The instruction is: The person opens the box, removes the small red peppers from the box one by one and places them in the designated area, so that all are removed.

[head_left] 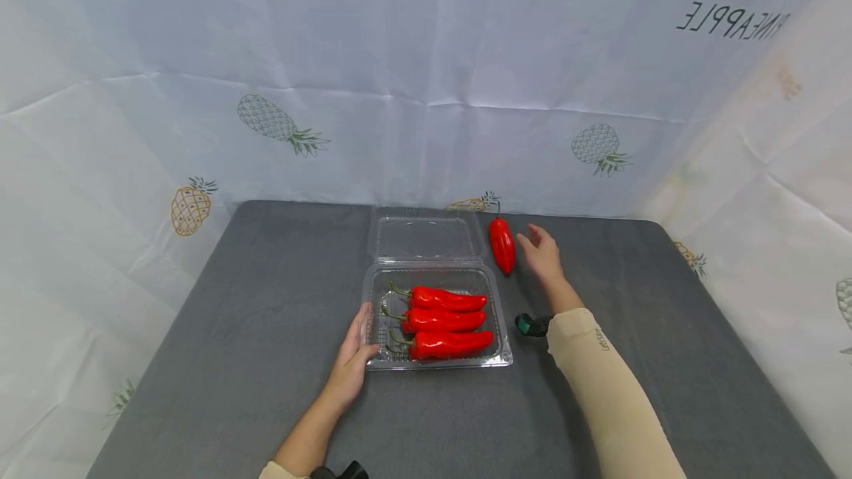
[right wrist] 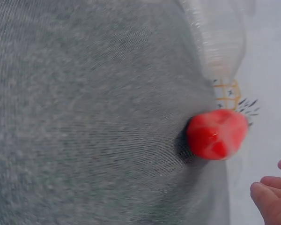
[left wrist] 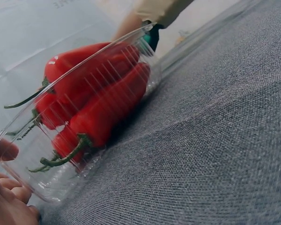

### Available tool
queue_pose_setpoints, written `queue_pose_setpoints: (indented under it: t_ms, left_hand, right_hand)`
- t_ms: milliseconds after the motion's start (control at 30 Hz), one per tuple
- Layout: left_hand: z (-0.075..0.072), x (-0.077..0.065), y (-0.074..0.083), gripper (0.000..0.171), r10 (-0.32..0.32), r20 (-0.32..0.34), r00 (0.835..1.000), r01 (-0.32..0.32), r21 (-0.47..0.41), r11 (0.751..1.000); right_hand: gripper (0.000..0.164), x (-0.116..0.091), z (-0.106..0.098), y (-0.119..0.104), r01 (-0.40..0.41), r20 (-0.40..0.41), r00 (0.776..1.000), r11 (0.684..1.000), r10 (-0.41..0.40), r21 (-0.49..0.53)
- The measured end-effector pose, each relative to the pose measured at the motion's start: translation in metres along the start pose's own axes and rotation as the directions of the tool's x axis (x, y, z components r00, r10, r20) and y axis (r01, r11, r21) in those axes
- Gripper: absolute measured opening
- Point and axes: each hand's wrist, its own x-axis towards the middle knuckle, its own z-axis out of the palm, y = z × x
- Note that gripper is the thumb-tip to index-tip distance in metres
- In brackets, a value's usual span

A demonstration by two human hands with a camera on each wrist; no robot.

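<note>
A clear plastic clamshell container (head_left: 504,316) lies on the table with its lid (head_left: 426,236) folded back behind it. Inside, several long red peppers (head_left: 449,320) lie in layers, green stems to the left; the left wrist view shows the lower peppers (left wrist: 68,145) through the wall. My left hand (head_left: 349,364) grips the container's left side, thumb over the rim and fingers against the outer wall. One loose red pepper (head_left: 502,246) lies right of the lid, stem away from me. Beside it on the right, my right hand (head_left: 542,256) hovers with parted fingers, holding nothing.
A grey cloth covers the table (head_left: 266,294). Behind and at both sides hangs a white curtain (head_left: 426,146) printed with pineapples, meeting the table's far edge. A dark band with a green part (head_left: 529,325) sits at my right wrist.
</note>
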Motion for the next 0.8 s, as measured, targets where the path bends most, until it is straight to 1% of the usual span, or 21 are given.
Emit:
queue_pose_setpoints:
  t_ms: [167,267,400,500,633,733,800]
  left_hand:
    - [0.001,-0.001,-0.001,0.066,0.028,0.008,1.0,-0.028,-0.012,1.0]
    - [0.001,-0.001,-0.001,0.066,0.025,0.01,1.0,-0.025,-0.012,1.0]
    - [0.001,-0.001,0.0,0.066,0.003,0.005,1.0,-0.003,-0.007,1.0]
    - [0.0,0.0,0.0,0.066,-0.005,0.007,1.0,0.005,-0.003,1.0]
    - [0.0,0.0,0.0,0.066,-0.018,0.008,1.0,0.018,0.002,1.0]
    - [0.0,0.0,0.0,0.067,-0.034,0.004,0.999,0.034,0.006,0.999]
    - [0.0,0.0,0.0,0.067,-0.041,0.005,0.999,0.041,0.005,0.999]
  right_hand:
    - [0.056,-0.006,-0.005,-0.009,0.032,0.034,0.999,0.999,-0.032,-0.014]
    - [0.058,-0.01,-0.007,-0.016,0.046,0.058,0.997,0.999,-0.045,-0.013]
    - [0.058,-0.017,-0.01,-0.026,0.065,0.091,0.994,0.998,-0.063,-0.02]
    - [0.057,-0.025,-0.01,-0.035,0.101,0.124,0.988,0.994,-0.097,-0.03]
    - [0.057,-0.037,-0.008,-0.047,0.177,0.18,0.968,0.984,-0.172,-0.013]
    - [0.057,-0.046,-0.005,-0.055,0.221,0.231,0.948,0.975,-0.219,0.016]
    - [0.058,-0.052,-0.004,-0.058,0.248,0.273,0.93,0.969,-0.244,0.02]
